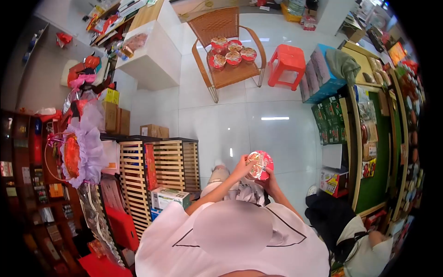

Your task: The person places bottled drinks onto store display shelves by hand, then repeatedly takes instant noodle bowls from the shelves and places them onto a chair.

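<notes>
A red instant-noodle bowl (264, 161) with a printed lid is held in front of my body, over the tiled floor. My left hand (244, 167) is at the bowl's left side, fingers wrapped against its lid and rim. On the lower right, my right hand (269, 179) grips the rim. Several similar red bowls (233, 57) sit grouped on the seat of a brown woven armchair (220, 26), beyond my hands.
A red plastic stool (287, 65) stands right of the chair. Slatted wooden racks (175, 161) are at left, with a white counter (159, 55) behind. Green boxes (330, 119) and shelving line the right. Another person (364, 249) is at lower right.
</notes>
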`<state>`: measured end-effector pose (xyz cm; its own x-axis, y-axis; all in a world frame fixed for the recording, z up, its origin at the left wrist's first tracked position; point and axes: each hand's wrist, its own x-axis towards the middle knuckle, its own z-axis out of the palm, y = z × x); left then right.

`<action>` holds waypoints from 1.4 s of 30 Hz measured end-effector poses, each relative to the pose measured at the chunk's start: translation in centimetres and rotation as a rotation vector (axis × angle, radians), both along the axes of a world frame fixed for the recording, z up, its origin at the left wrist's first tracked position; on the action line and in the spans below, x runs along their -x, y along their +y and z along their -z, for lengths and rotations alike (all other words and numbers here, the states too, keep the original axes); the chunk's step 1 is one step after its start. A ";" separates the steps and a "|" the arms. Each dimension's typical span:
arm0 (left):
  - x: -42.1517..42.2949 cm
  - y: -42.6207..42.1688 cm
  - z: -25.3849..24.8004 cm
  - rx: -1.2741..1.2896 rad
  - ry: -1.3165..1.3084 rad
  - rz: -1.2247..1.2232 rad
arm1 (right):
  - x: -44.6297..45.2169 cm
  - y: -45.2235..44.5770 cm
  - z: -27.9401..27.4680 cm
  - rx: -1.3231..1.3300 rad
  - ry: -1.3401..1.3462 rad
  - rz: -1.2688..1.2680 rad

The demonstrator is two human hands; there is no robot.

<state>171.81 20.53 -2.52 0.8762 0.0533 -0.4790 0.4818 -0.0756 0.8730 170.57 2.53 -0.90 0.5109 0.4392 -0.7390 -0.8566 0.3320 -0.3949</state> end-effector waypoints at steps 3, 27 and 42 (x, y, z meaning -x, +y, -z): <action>-3.1 3.3 1.0 0.056 0.103 -0.154 | -4.9 3.6 -0.2 0.193 -0.046 0.016; -43.3 22.9 6.2 -0.067 -0.052 -0.550 | -49.4 28.8 8.2 0.399 -0.299 -0.195; -60.2 33.0 16.8 0.160 0.366 -0.736 | -68.3 36.1 19.3 0.088 0.021 -0.315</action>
<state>231.96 53.54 -19.35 0.4320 0.4576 -0.7772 0.6150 0.4809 0.6249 238.90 38.59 -20.16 0.3446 0.5068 -0.7902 -0.9199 0.0147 -0.3918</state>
